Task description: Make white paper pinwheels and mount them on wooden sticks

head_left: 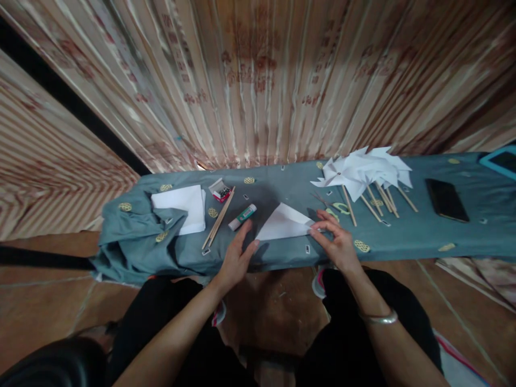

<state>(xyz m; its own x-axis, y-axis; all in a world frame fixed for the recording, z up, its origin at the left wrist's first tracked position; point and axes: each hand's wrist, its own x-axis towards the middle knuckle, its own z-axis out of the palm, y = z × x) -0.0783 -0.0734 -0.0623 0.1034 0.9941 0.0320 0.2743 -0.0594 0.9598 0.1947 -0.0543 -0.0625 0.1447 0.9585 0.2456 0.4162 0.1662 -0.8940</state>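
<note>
A white sheet of paper [282, 223], folded into a triangle, lies on the cloth between my hands. My right hand [334, 239] pinches its right corner between thumb and fingers. At the left corner rests my left hand [237, 255], thumb and fingers apart, with the thumb at the paper's tip. Just beyond the left fingers lies a glue stick [242, 217] with a green and white label. Scissors [334, 207] with pale green handles lie behind my right hand, partly covered by it.
White paper pinwheels [368, 172] on wooden sticks are piled at the back right, near a black phone [446, 199]. On the left are stacked paper sheets [181, 207], wooden sticks [219, 219] and a small red box [220, 191]. A blue-edged device [500, 160] sits far right. Curtains [258, 80] hang behind.
</note>
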